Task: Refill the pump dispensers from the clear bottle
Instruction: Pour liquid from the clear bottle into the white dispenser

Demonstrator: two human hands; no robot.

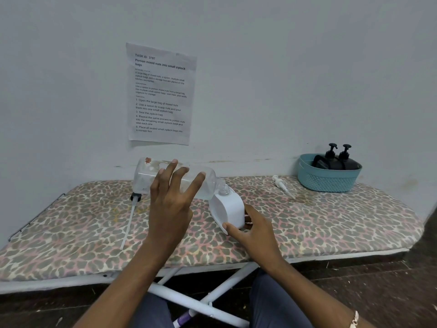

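A person's right hand (254, 229) clasps the tilted white dispenser (228, 210) at centre of the leopard-print board (331, 223), while the left hand (171, 197), fingers spread around its side, holds the clear bottle (175, 177) nearly level at eleven o'clock, mouths meeting. The pour appears under way; next, likely raise the bottle's base gently. A white pump (282, 185) lies at two o'clock; two black dispensers (335, 159) wait in the teal basket (327, 179) beyond.

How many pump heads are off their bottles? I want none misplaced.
2: a white pump lying near the teal basket, and a black-collared pump lying left of the left hand. Others may be hidden.
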